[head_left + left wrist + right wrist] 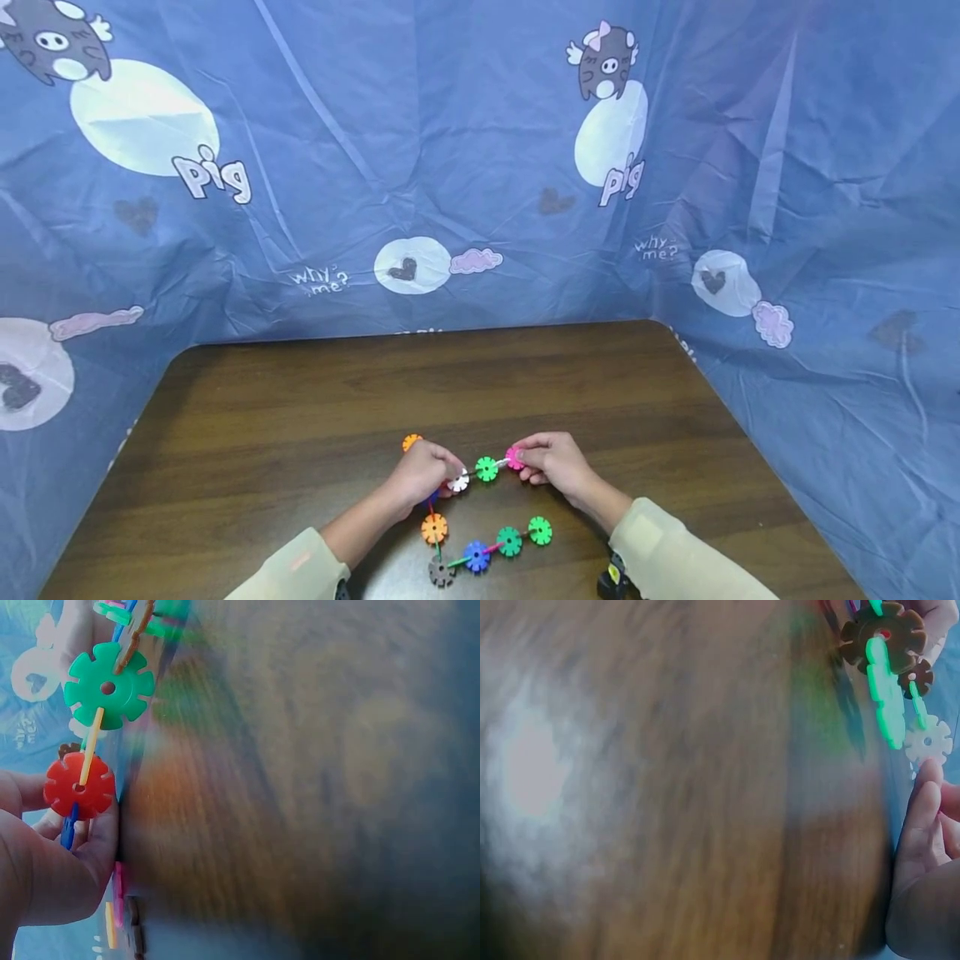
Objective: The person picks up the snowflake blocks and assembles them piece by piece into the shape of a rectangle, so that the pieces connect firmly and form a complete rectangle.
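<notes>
A: Any text?

B: "pig" twice, "why me?" twice, on the blue cloth (510, 125). More white lettering at the far edge of the table (300, 400), too cut off to read.

A: Where's the chain, which way does it run?

B: Chain (476, 557) is mid-table, near half. Bent like a C, open side right. Far leg runs right and slightly far, to the pink disc (512, 456). Near leg also runs right and slightly far, to a light green disc (540, 531). Left side runs near to far.

A: Fingers?

B: My right hand (558, 462) pinches the pink disc. My left hand (418, 475) grips the chain by the white disc (459, 483); exact contact hidden.

A: What's unclear?

B: My left hand covers the far-left bend, so can't tell if the orange disc (412, 441) beyond it joins on. Left wrist view: red disc (92, 793) at my fingers. Tabletop's blurred in both wrist views. Black thing (611, 583) by my right sleeve (682, 550) is cut off; its yellow mark's unreadable.
</notes>
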A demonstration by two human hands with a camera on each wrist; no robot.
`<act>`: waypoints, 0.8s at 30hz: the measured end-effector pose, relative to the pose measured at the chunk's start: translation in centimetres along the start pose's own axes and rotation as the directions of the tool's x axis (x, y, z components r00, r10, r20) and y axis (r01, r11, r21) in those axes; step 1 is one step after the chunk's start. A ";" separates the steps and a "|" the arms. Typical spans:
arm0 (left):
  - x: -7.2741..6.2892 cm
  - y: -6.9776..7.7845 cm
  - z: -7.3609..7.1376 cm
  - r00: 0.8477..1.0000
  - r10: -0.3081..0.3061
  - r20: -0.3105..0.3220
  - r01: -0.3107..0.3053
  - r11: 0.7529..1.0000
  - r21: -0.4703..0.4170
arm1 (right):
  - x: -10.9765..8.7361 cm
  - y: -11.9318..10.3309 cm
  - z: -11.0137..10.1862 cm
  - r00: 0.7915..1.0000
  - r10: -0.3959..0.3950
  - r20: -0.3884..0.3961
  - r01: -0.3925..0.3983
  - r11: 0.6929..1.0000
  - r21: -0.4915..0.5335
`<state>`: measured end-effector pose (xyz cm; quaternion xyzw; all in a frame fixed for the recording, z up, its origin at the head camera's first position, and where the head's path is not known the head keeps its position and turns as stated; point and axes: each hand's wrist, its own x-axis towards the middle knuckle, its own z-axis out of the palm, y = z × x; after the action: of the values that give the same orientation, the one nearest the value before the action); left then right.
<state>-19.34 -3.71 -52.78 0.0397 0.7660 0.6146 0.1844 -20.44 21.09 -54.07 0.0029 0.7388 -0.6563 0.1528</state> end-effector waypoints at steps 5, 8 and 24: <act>0.0 0.0 0.4 0.998 0.015 -0.058 -0.014 1.000 0.020 | 0.0 0.0 -0.1 1.000 0.010 -0.006 -0.010 0.999 0.040; -0.1 0.0 0.6 0.995 0.024 -0.094 -0.021 0.999 0.037 | 0.0 -0.1 0.0 1.000 0.018 -0.010 -0.018 0.999 0.052; 0.1 -0.3 0.7 0.992 0.021 -0.122 -0.013 0.998 0.063 | 0.1 0.1 0.1 1.000 -0.001 0.025 0.003 0.997 -0.074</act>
<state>-19.12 -3.08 -53.20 0.0141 0.7941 0.5935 0.1303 -20.50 21.00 -54.24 -0.0116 0.7608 -0.6285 0.1614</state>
